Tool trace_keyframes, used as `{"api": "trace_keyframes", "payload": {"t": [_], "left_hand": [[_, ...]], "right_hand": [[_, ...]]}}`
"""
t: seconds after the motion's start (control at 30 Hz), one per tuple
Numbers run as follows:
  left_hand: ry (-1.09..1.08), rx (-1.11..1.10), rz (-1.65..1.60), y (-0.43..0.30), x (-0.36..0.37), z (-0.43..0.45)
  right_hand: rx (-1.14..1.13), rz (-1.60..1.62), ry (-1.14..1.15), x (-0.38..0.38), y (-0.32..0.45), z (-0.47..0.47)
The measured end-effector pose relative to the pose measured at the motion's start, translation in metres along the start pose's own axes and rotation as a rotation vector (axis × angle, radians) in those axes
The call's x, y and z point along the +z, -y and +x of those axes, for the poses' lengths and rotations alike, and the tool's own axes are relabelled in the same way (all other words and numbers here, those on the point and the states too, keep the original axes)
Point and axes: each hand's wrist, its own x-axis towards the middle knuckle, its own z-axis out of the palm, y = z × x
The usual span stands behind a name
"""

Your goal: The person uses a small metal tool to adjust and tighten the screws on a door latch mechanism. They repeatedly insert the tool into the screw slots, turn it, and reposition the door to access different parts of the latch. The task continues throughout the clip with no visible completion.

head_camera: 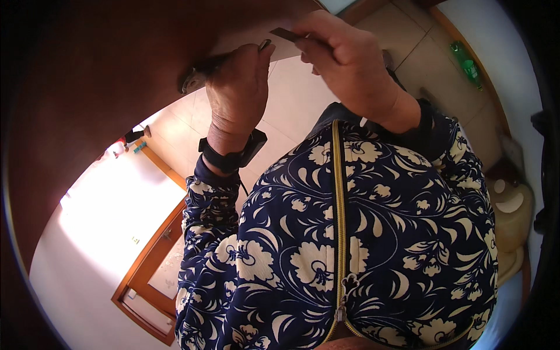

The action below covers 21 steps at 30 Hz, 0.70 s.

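My left hand [240,78] is at the upper middle, beside the edge of a dark reddish-brown surface [87,65]. Its fingers are curled round a dark object with a shiny, clear-looking end [192,83]; what it is cannot be told. A small dark, glossy tip [264,44] shows by the thumb. To the right, my right hand [345,61] pinches a thin, flat dark strip [284,34] between thumb and fingers, its free end pointing left toward my left hand. The two hands are apart. A black band with a box-like device [253,148] is on my left wrist.
A green plastic bottle [467,65] lies on the tiled floor by the wall at the upper right. A beige plastic chair or stool [509,218] stands at the right. A wooden door [162,271] is at the lower left. Part of a person [133,135] shows at the left.
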Motion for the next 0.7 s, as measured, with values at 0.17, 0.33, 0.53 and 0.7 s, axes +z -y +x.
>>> {"api": "trace_keyframes", "payload": {"t": [0.17, 0.33, 0.53, 0.7], "left_hand": [[-0.022, -0.026, -0.05, 0.001, -0.001, -0.002], [-0.047, -0.018, -0.124, 0.007, -0.007, -0.002], [-0.006, -0.019, -0.135, 0.007, 0.0, -0.005], [-0.041, -0.023, -0.112, 0.01, 0.001, -0.007]], "right_hand": [[-0.113, -0.25, -0.017, 0.017, 0.002, -0.004], [-0.177, -0.29, -0.016, 0.026, 0.007, 0.0], [-0.191, -0.245, -0.047, 0.029, 0.001, -0.001], [-0.23, -0.272, -0.02, 0.033, 0.002, -0.001]]}}
